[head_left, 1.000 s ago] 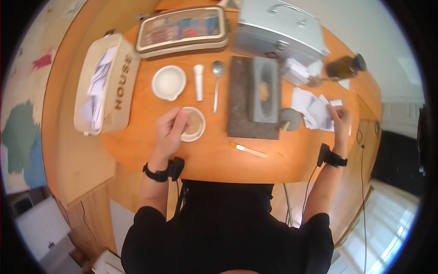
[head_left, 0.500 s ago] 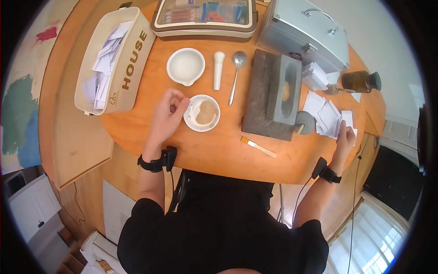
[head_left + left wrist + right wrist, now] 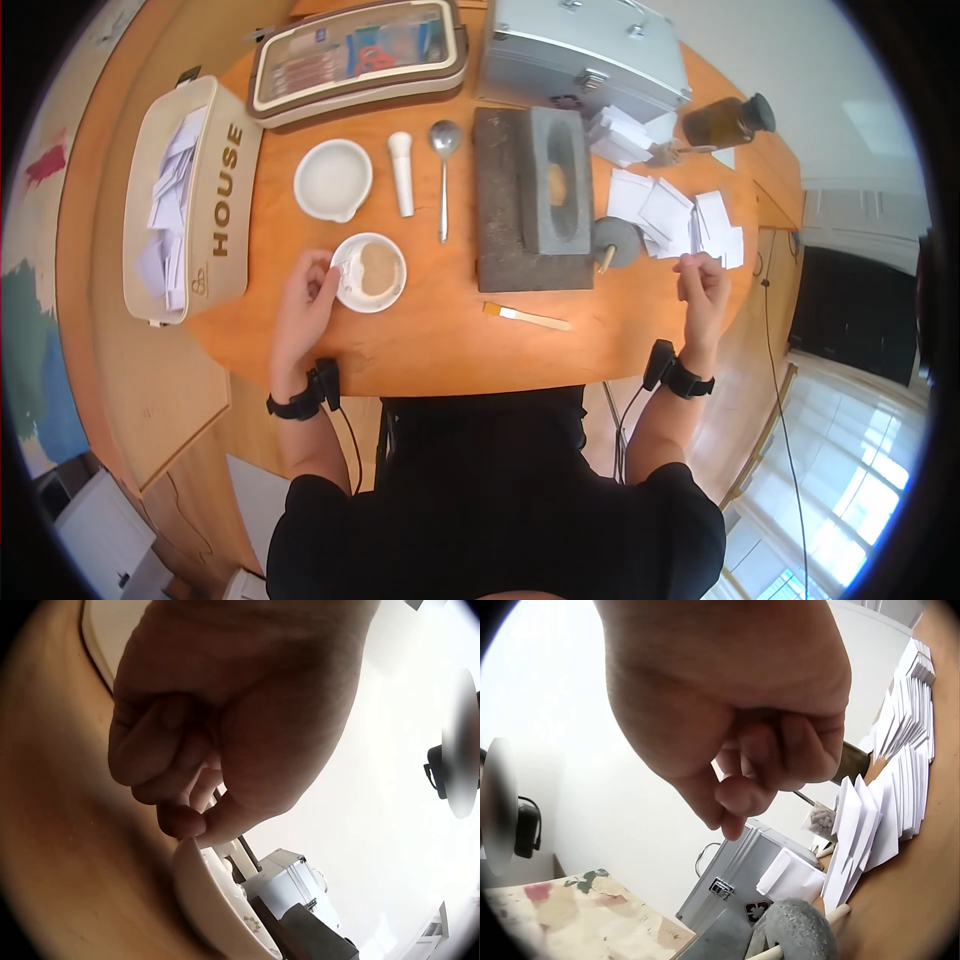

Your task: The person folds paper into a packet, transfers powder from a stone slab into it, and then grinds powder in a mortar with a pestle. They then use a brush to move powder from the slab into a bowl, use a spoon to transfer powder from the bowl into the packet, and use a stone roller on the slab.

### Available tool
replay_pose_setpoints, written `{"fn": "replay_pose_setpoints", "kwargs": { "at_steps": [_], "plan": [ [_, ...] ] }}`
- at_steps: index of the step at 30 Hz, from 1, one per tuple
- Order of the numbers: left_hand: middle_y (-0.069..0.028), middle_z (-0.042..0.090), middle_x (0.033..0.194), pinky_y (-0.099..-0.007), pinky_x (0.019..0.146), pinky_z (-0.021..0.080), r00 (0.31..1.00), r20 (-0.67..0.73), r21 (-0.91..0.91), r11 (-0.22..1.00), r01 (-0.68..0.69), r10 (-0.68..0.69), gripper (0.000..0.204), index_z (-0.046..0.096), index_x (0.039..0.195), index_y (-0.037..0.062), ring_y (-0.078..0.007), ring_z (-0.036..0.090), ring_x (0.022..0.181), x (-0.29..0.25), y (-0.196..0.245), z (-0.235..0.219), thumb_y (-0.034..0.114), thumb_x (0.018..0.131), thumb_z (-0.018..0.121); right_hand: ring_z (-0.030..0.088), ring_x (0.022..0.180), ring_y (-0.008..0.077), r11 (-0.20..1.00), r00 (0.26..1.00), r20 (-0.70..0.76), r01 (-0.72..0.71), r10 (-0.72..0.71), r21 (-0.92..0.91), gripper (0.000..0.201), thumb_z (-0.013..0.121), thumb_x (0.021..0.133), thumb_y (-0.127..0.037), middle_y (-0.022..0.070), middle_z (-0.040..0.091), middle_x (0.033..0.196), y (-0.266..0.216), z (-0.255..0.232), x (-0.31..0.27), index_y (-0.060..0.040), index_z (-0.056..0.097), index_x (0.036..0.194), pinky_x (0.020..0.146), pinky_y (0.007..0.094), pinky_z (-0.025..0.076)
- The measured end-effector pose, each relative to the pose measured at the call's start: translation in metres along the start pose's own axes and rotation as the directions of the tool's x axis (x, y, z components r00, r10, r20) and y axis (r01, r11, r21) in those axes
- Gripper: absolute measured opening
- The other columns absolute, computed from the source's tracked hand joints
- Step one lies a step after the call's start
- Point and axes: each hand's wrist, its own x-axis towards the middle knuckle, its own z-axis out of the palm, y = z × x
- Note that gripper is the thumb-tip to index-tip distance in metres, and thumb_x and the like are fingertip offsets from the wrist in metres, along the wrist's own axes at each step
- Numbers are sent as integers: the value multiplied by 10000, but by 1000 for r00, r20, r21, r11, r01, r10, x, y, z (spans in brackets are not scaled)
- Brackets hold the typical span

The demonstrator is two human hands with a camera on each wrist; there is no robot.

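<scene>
My left hand (image 3: 308, 300) is at the left rim of a small white bowl (image 3: 397, 300) with pale tan powder (image 3: 380, 270) in it. In the left wrist view, thumb and forefinger pinch the rim of the bowl (image 3: 214, 907), and the other fingers are curled. My right hand (image 3: 704, 295) is just in front of the folded white papers (image 3: 668, 213). Its fingers are curled with thumb and forefinger tips together, and nothing shows between them in the right wrist view, where standing paper packets (image 3: 862, 832) lie to the right.
Behind the bowl are a white mortar (image 3: 333, 180), a pestle (image 3: 401, 175) and a spoon (image 3: 444, 180). A dark stone slab (image 3: 500, 230) bears a grey trough (image 3: 540, 225); a round grey stone (image 3: 617, 240) and a brush (image 3: 530, 318) are near it. A bin (image 3: 228, 260) of papers stands left.
The right hand has let go of a folded paper and drawn back slightly from the pile. The left hand stays at the bowl's rim. The head view has shifted.
</scene>
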Motion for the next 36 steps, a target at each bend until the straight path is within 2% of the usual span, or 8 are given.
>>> {"fn": "replay_pose_setpoints", "kwargs": {
  "at_steps": [1,2,6,10,13,27,31,36],
  "plan": [
    [52,444,658,-204,533,307,1000,7,3,1000,5,-5,78,562,1052,34,-28,392,596,-1,2,-1,53,977,565,332,514,17,1000,1000,4,10,-10,-4,254,598,978,-190,-74,405,556,-2,3,-2,-39,606,773,495,214,209],
    [53,444,659,-202,535,306,1000,13,7,1000,12,-12,81,559,1055,33,-27,390,596,-2,4,-2,52,977,564,372,530,19,1000,999,37,-5,4,24,222,603,972,-159,-59,469,590,-5,4,-3,-26,621,794,500,207,252],
    [55,446,664,-199,542,305,998,47,17,999,34,-35,109,543,1082,30,-25,379,595,-3,7,-2,48,977,563,416,559,13,989,998,58,-35,27,145,123,627,950,-98,-53,523,653,-7,24,-8,-5,657,876,507,193,298],
    [53,460,672,-195,546,314,997,65,-37,998,45,-43,137,525,1111,30,-21,389,604,-4,7,1,49,980,559,438,598,13,994,984,167,-70,55,89,57,632,943,-71,-58,556,687,-5,39,-8,-24,658,962,543,182,323],
    [51,471,677,-193,553,321,997,66,-48,998,37,-34,146,521,1123,31,-20,403,613,-4,3,2,53,983,558,395,567,4,994,986,158,-73,58,85,96,646,941,-104,-82,472,632,2,39,-6,-9,646,953,513,188,291],
    [23,539,711,-204,601,393,992,121,-9,1000,30,-29,152,519,1137,33,-39,498,648,-4,12,12,54,989,546,402,545,9,998,997,67,-32,29,48,98,656,903,-74,-76,480,617,19,19,28,8,646,956,498,198,303],
    [33,519,702,-202,591,374,986,158,-9,999,47,-45,169,524,1145,34,-34,471,641,-6,16,15,61,983,563,404,540,11,998,999,-4,36,-36,56,107,658,899,-67,-75,477,610,24,10,46,4,644,977,495,196,300],
    [66,436,672,-202,551,316,994,111,110,994,5,-17,155,556,1124,33,-29,388,606,-5,29,9,69,975,582,398,568,3,994,997,33,67,-71,88,116,663,894,-50,-76,485,650,6,9,50,-11,652,1003,505,191,292]
  ]
}}
